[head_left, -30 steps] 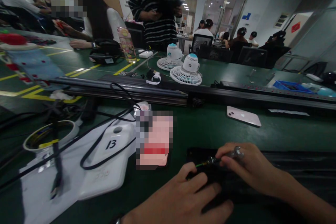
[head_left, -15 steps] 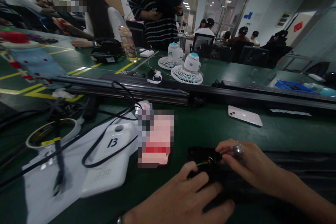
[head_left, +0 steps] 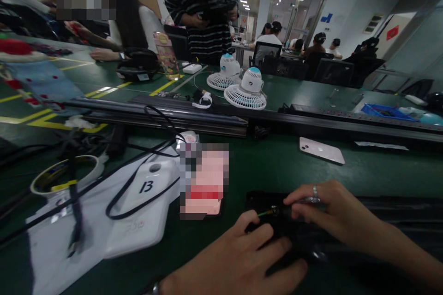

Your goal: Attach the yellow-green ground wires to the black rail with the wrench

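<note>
While the left hand (head_left: 242,253) closes its fingers at the near end of the green wire (head_left: 265,214), this wire runs away from it, slightly forward, to a small shiny part (head_left: 274,210) between both hands. The right hand (head_left: 341,216) is just beside this part, on its right side, with fingers closed around a thin grey tool (head_left: 306,200). Its tip I cannot tell. Dark material (head_left: 255,197) lies beneath, on the worktop (head_left: 273,166).

Green surface (head_left: 277,161), yellow tape lines (head_left: 166,86). On it: pink phone (head_left: 321,150), two white fans (head_left: 246,90), roll of tape (head_left: 65,175), white paper (head_left: 44,249), black rails (head_left: 166,117).
</note>
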`<state>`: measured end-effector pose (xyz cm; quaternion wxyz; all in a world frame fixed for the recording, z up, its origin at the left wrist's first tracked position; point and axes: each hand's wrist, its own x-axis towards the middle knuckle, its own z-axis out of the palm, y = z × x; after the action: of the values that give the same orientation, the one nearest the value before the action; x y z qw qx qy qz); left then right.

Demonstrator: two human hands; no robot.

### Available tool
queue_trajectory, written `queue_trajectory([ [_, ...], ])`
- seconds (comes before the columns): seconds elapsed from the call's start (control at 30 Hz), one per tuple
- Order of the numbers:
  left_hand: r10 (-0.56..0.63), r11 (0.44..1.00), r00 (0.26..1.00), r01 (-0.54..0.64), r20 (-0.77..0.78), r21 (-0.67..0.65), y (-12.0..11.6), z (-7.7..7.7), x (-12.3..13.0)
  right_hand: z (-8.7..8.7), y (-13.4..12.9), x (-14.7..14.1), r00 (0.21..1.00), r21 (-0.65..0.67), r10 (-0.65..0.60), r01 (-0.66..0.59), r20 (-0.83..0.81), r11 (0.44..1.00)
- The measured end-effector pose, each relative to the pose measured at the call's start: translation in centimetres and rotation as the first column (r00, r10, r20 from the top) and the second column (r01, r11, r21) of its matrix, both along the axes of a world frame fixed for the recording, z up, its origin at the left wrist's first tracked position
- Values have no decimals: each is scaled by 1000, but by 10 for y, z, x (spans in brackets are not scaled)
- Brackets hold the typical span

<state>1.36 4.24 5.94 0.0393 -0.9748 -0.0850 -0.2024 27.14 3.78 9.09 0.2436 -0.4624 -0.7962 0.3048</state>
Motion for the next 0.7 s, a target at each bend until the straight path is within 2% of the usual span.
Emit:
queue_trajectory([
  [0.3, -3, 1000, 1000, 3, 2, -13, -1, 0, 0, 2, 2, 0, 999, 22, 49, -49, 5, 999],
  [0.53, -1, 1000, 1000, 2, 8, -10, -1, 0, 2, 5, -1, 1, 993, 32, -99, 101, -61, 994],
  [0.7, -1, 1000, 1000, 1, 0, 3, 0, 1, 1, 3, -2, -2, 998, 67, -65, 64, 11, 996],
])
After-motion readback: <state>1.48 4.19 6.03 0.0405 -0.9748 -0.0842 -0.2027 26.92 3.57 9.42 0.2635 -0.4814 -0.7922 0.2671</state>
